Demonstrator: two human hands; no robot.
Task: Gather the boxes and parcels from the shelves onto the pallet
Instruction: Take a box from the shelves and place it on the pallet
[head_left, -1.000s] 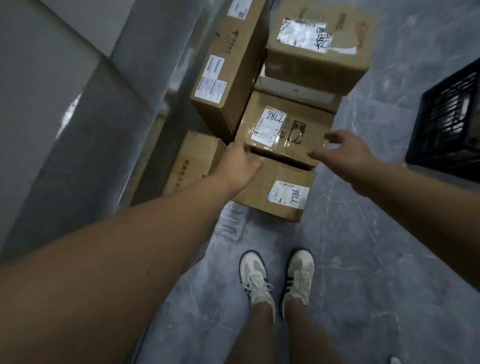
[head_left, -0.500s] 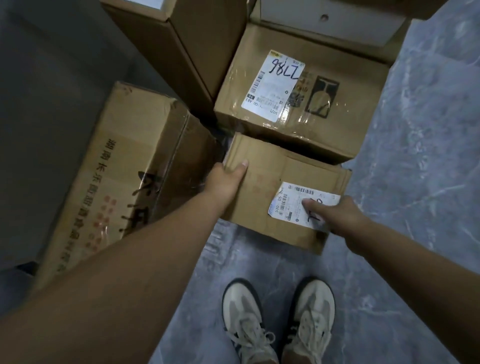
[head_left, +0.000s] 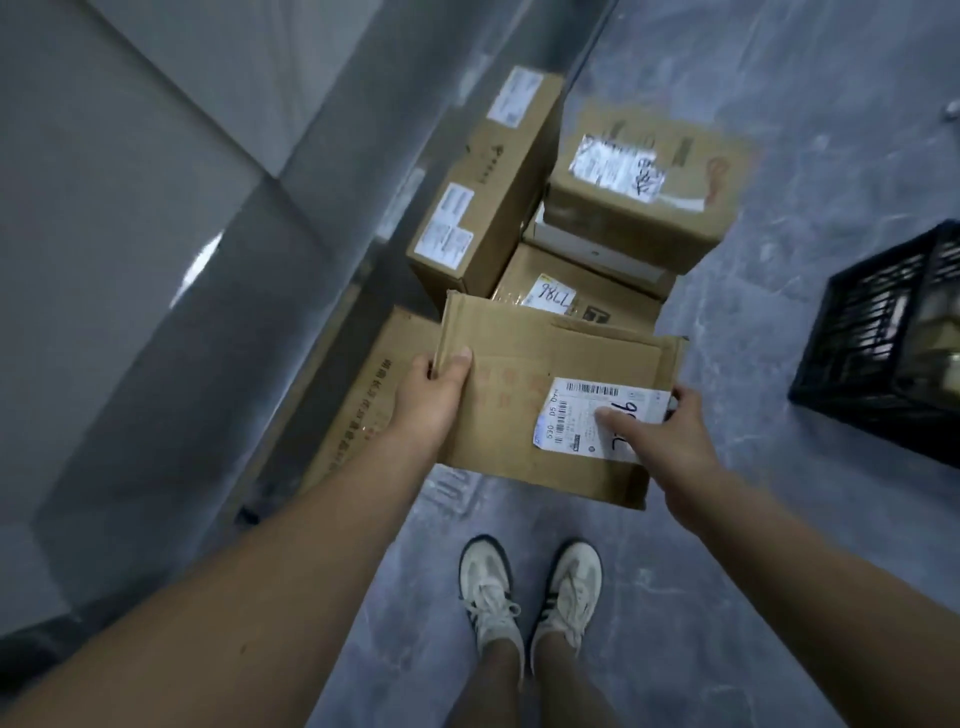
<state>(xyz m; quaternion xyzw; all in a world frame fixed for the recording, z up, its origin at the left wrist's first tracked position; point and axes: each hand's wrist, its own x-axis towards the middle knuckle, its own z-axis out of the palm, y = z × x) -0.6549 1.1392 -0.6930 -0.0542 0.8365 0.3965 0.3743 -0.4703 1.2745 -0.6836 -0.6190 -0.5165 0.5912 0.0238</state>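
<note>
Head view: I hold the flat brown cardboard box with the white barcode label (head_left: 545, 395) clamped between both hands. My left hand (head_left: 434, 395) grips its left edge and my right hand (head_left: 665, 441) its right edge, thumb on the label. It hangs before the pile of brown cartons (head_left: 639, 182). I judge it best carried level, fingers well under, clear of the black plastic crate (head_left: 883, 353).

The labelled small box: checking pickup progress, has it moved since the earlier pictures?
Yes. The small box is lifted up, its far edge now covering part of the 7786 box.
</note>
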